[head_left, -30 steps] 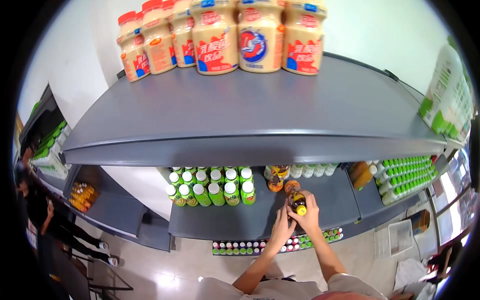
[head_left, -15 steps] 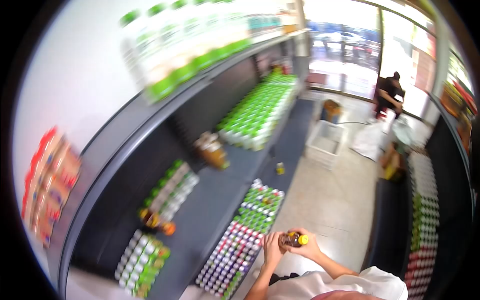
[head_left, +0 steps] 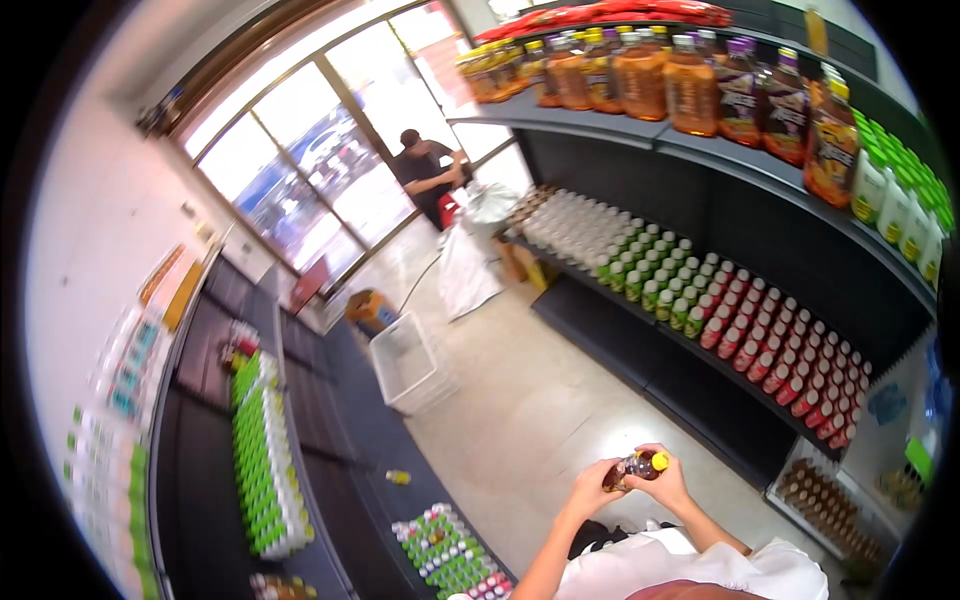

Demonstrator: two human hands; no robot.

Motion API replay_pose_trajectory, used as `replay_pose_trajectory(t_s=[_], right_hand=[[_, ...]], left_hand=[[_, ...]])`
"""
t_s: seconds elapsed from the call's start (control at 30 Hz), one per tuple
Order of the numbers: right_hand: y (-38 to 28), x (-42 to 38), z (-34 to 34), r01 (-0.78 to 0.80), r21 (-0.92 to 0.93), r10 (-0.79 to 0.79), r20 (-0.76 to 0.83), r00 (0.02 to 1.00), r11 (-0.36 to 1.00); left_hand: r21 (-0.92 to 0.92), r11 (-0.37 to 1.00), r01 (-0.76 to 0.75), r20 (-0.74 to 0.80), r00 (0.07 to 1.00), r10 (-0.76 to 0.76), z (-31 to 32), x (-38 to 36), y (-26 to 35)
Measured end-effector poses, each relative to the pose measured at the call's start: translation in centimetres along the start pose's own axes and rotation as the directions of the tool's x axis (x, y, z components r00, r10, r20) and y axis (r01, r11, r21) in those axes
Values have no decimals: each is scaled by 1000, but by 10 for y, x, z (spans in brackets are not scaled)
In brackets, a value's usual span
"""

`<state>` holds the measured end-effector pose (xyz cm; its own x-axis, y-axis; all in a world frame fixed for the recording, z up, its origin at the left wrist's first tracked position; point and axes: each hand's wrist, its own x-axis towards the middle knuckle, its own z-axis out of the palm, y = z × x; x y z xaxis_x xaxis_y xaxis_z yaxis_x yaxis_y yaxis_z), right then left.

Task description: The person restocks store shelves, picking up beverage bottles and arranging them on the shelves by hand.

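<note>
- Amber-brown drink fills the small bottle (head_left: 632, 467) with a yellow cap, which lies on its side low in the view, at about 5 o'clock from the middle, above the pale floor (head_left: 540, 410).
- Right hand (head_left: 668, 484) is curled around the cap end of that bottle, fingers closed on it.
- Left hand (head_left: 590, 488) cups the other end, fingers bent against the bottle, so both hands meet on it.
- White sleeves lead down from the hands to the bottom edge.
- At 3 o'clock a dark shelf unit (head_left: 700, 210) carries rows of green-capped and red-capped bottles (head_left: 760, 330), with large brown bottles (head_left: 640, 75) on its top board at 1 o'clock.
- At 8 o'clock another dark shelf (head_left: 330, 470) holds a block of green-topped bottles (head_left: 262, 460).
- White basket (head_left: 410, 365) stands on the floor near the centre.
- At 12 o'clock another person (head_left: 425, 170) stands by the glass doors, beside white sacks (head_left: 465, 265).
</note>
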<state>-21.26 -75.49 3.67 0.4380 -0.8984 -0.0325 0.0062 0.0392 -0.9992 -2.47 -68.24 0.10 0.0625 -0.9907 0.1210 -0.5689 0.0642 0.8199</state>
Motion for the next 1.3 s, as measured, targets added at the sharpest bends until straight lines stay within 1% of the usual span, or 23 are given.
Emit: replay_pose_trajectory(t_s=[0.07, 0.2, 0.27, 0.33, 0.37, 0.4, 0.43, 0.47, 0.53, 0.6, 0.67, 0.73, 0.8, 0.87, 0.9, 0.93, 1.0, 1.1, 1.13, 1.2, 1.23, 1.27, 1.3], right_hand=[[-6, 15, -8, -5, -68, 1, -64, 998, 998], [2, 70, -1, 22, -94, -31, -92, 995, 995], [7, 108, 12, 37, -97, -44, -78, 996, 995], [12, 150, 33, 6, -110, -13, -59, 998, 994], [34, 171, 45, -17, -43, 15, -47, 999, 999], [29, 196, 60, -5, -57, 4, -14, 1000, 998], [27, 229, 66, 77, -123, -75, 21, 997, 989], [10, 240, 74, 127, -187, -116, 68, 991, 974], [-38, 282, 95, 162, -245, -123, 168, 978, 956], [-56, 318, 105, 193, -229, -150, 192, 970, 954], [-64, 347, 119, 237, -183, -208, 165, 964, 954], [-59, 373, 129, 198, -161, -179, 125, 976, 967], [-53, 393, 138, 131, -92, -121, 105, 987, 987], [-41, 415, 145, 126, -71, -117, 127, 985, 989], [-39, 427, 151, 103, -103, -87, 153, 984, 989], [-40, 437, 157, 120, -136, -96, 171, 981, 983], [-29, 464, 174, 141, -136, -109, 220, 969, 981], [-30, 511, 204, 156, -104, -127, 246, 961, 982], [-36, 529, 215, 55, -99, -25, 287, 958, 994], [-38, 572, 240, 207, -105, -168, 295, 941, 973], [-40, 596, 247, 197, -114, -153, 317, 936, 974], [-44, 610, 263, 165, -108, -117, 351, 929, 980], [-67, 629, 275, 275, -94, -225, 360, 905, 957]], left_hand=[[7, 1000, 5, 91, 996, -6, 2, 30, -6], [-29, 996, -86, 75, 993, 88, -7, 82, -36], [-90, 996, 12, 80, 997, -5, -22, 104, -60], [-80, 996, 34, 65, 997, -29, -48, 114, -90], [-72, 996, 44, 52, 998, -41, -61, 126, -105], [-73, 997, 38, 29, 999, -36, -70, 153, -119], [-132, 991, 28, -54, 998, -35, -78, 164, -134], [-110, 961, 255, 54, 967, -250, -104, 181, -113], [-20, 1000, 8, -139, 990, -10, -131, 205, -141], [79, 997, -9, -201, 979, 25, -155, 234, -143], [61, 997, 47, -175, 984, -36, -186, 258, -123], [82, 997, -9, -189, 982, 24, -204, 277, -130], [78, 997, -10, -185, 982, 24, -220, 290, -137], [-53, 996, 72, -128, 989, -78, -230, 297, -160], [-57, 992, 110, -118, 986, -116, -238, 302, -168], [-34, 993, 111, -115, 987, -114, -247, 308, -176], [82, 997, 12, -173, 985, 3, -266, 321, -193], [15, 996, 89, -218, 972, -84, -299, 344, -214], [21, 994, 111, -210, 972, -105, -310, 346, -224], [115, 992, 43, -352, 936, 0, -330, 379, -254], [36, 980, 196, -315, 933, -175, -342, 386, -264], [47, 971, 235, -325, 923, -208, -356, 383, -271], [63, 977, 204, -369, 914, -167, -379, 397, -261]])
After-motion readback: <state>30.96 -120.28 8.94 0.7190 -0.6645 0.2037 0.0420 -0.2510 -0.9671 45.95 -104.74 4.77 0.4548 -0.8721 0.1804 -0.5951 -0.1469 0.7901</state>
